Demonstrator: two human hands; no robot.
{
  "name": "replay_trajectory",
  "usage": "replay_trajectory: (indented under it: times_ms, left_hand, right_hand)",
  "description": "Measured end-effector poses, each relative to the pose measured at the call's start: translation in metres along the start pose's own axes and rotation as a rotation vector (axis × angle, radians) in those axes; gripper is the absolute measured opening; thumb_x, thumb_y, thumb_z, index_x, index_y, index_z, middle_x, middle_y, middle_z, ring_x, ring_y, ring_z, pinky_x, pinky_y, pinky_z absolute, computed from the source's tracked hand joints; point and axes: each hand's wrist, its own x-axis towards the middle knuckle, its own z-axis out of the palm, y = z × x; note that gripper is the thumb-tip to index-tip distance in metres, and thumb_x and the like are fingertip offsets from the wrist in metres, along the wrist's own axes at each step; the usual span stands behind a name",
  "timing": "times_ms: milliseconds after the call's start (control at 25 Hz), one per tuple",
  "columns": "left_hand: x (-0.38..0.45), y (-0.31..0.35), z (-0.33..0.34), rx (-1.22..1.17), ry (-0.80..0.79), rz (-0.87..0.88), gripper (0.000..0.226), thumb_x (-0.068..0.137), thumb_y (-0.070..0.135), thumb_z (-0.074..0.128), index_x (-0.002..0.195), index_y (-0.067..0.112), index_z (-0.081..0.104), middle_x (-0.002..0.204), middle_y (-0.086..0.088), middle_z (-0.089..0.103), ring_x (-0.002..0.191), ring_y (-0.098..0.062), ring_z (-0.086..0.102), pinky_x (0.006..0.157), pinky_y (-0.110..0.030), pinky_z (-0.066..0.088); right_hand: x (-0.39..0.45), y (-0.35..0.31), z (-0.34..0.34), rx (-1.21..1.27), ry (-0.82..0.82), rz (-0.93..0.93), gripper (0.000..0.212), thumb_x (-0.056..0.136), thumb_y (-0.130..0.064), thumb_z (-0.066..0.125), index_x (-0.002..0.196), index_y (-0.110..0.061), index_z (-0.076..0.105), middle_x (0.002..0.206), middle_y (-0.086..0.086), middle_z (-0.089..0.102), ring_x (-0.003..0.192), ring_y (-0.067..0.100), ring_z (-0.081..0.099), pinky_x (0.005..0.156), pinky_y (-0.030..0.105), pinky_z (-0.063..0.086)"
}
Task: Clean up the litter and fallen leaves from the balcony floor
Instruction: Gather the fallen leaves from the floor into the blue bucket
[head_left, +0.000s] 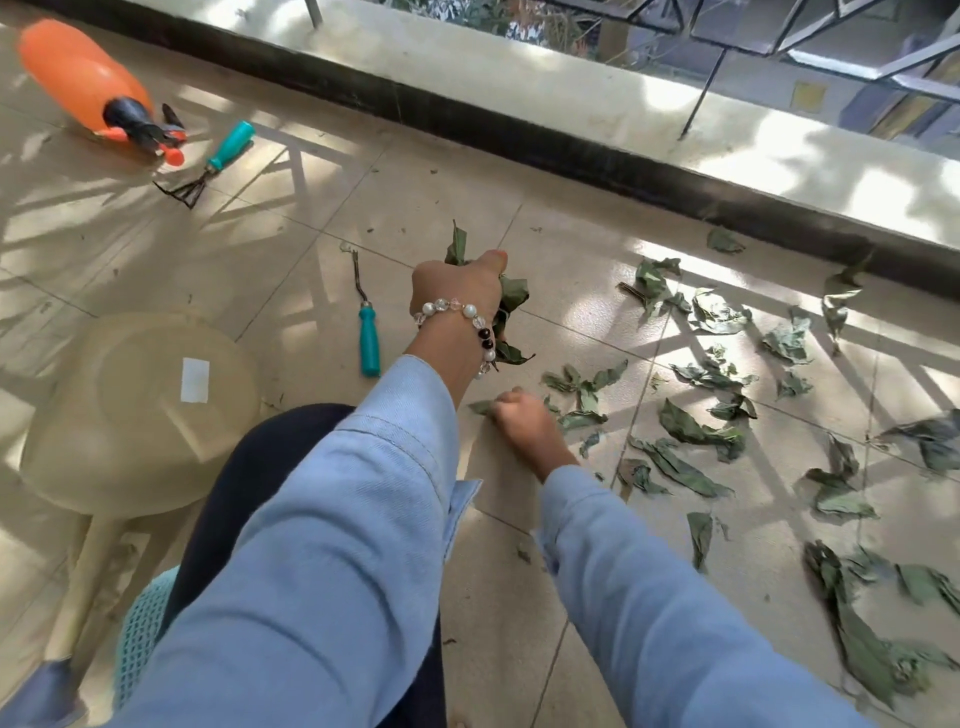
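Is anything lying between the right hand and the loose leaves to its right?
Nothing visible does. The right hand is down among the leaves, with only bare floor tile around them. The teal-handled tool lies off to the left.

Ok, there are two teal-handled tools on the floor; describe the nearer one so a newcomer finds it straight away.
Start at the upturned beige plastic basin on the left and look right across the tiled floor. The teal-handled weeding tool lies just left of the hand with the bead bracelet. It has one thin forked shaft, unlike the multi-pronged teal-handled hand rake beside the orange spray bottle.
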Motion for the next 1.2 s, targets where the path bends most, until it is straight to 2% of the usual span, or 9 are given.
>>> replay_trajectory:
  times_ms: [160, 240, 360, 520, 600, 720, 840, 1000, 1200]
  left_hand:
    - [-0.001, -0.002, 0.008, 0.011, -0.035, 0.003, 0.041, 0.062, 0.036, 0.076, 0.083, 0.009, 0.053, 0.091, -0.013, 0.069, 0.078, -0.032, 0.068, 0.070, -0.043, 0.056]
    - [-0.001, -0.005, 0.013, 0.021, -0.053, 0.006, 0.038, 0.064, 0.035, 0.076, 0.080, 0.011, 0.051, 0.091, -0.014, 0.070, 0.074, -0.032, 0.066, 0.067, -0.042, 0.056]
    - [-0.003, -0.007, 0.017, 0.029, -0.056, 0.003, 0.039, 0.062, 0.035, 0.076, 0.081, 0.011, 0.052, 0.092, -0.015, 0.070, 0.075, -0.033, 0.066, 0.067, -0.044, 0.056]
    - [-0.004, -0.008, 0.021, 0.022, -0.089, -0.002, 0.039, 0.062, 0.033, 0.076, 0.083, 0.007, 0.056, 0.088, -0.015, 0.070, 0.068, -0.029, 0.062, 0.065, -0.040, 0.053]
    - [-0.004, -0.008, 0.022, 0.038, -0.093, 0.009, 0.035, 0.069, 0.032, 0.077, 0.081, 0.008, 0.054, 0.086, -0.012, 0.068, 0.069, -0.027, 0.062, 0.066, -0.038, 0.054]
    - [-0.003, -0.009, 0.025, 0.049, -0.108, 0.017, 0.034, 0.069, 0.033, 0.076, 0.082, 0.009, 0.056, 0.089, -0.013, 0.070, 0.071, -0.029, 0.064, 0.062, -0.038, 0.054]
    - [-0.004, -0.010, 0.026, 0.061, -0.113, 0.017, 0.034, 0.069, 0.033, 0.076, 0.082, 0.010, 0.056, 0.089, -0.013, 0.070, 0.067, -0.028, 0.062, 0.057, -0.033, 0.050]
    - [-0.006, -0.011, 0.030, 0.082, -0.138, 0.007, 0.037, 0.068, 0.035, 0.076, 0.086, 0.009, 0.056, 0.091, -0.012, 0.070, 0.072, -0.029, 0.065, 0.060, -0.036, 0.054]
    - [-0.014, -0.010, 0.037, 0.092, -0.188, -0.004, 0.047, 0.062, 0.037, 0.076, 0.094, 0.005, 0.060, 0.090, -0.013, 0.071, 0.072, -0.030, 0.065, 0.067, -0.043, 0.056]
  right_hand:
    - [0.003, 0.061, -0.052, 0.199, 0.263, 0.391, 0.016, 0.091, -0.008, 0.058, 0.100, -0.007, 0.071, 0.101, 0.012, 0.067, 0.097, 0.026, 0.060, 0.087, 0.029, 0.043]
    - [0.002, 0.080, -0.062, 0.158, 0.140, 0.463, 0.027, 0.091, -0.022, 0.059, 0.117, -0.016, 0.064, 0.127, 0.015, 0.054, 0.120, 0.036, 0.047, 0.101, 0.044, 0.037]
    - [-0.003, 0.085, -0.056, 0.167, -0.212, 0.466, 0.072, 0.084, -0.062, 0.055, 0.146, -0.038, 0.026, 0.159, 0.010, 0.009, 0.141, 0.048, 0.008, 0.106, 0.070, 0.011]
    - [-0.028, 0.064, -0.012, -0.133, -0.303, 0.252, 0.090, 0.075, -0.082, 0.038, 0.149, -0.043, 0.006, 0.160, 0.007, -0.009, 0.141, 0.048, -0.009, 0.105, 0.065, -0.005]
    - [-0.049, 0.050, 0.012, -0.126, -0.102, 0.174, 0.071, 0.088, -0.064, 0.039, 0.148, -0.028, 0.027, 0.157, 0.012, 0.018, 0.142, 0.044, 0.013, 0.110, 0.064, 0.014]
    - [-0.066, 0.039, 0.038, 0.029, 0.302, 0.191, 0.034, 0.087, -0.009, 0.063, 0.121, -0.009, 0.059, 0.126, 0.014, 0.057, 0.117, 0.032, 0.044, 0.093, 0.045, 0.048]
    - [-0.052, 0.032, 0.009, 0.441, 0.427, 0.451, 0.018, 0.086, 0.002, 0.061, 0.099, -0.008, 0.067, 0.102, 0.008, 0.066, 0.096, 0.023, 0.057, 0.083, 0.026, 0.044]
    - [-0.043, 0.052, -0.047, 1.371, 0.550, 0.777, 0.024, 0.091, 0.008, 0.052, 0.099, -0.011, 0.064, 0.104, 0.004, 0.066, 0.089, 0.015, 0.063, 0.076, 0.028, 0.052]
    - [-0.059, 0.065, -0.058, 1.659, 0.673, 0.882, 0.040, 0.092, 0.013, 0.045, 0.122, -0.010, 0.061, 0.101, 0.000, 0.058, 0.072, 0.009, 0.051, 0.061, 0.022, 0.047]
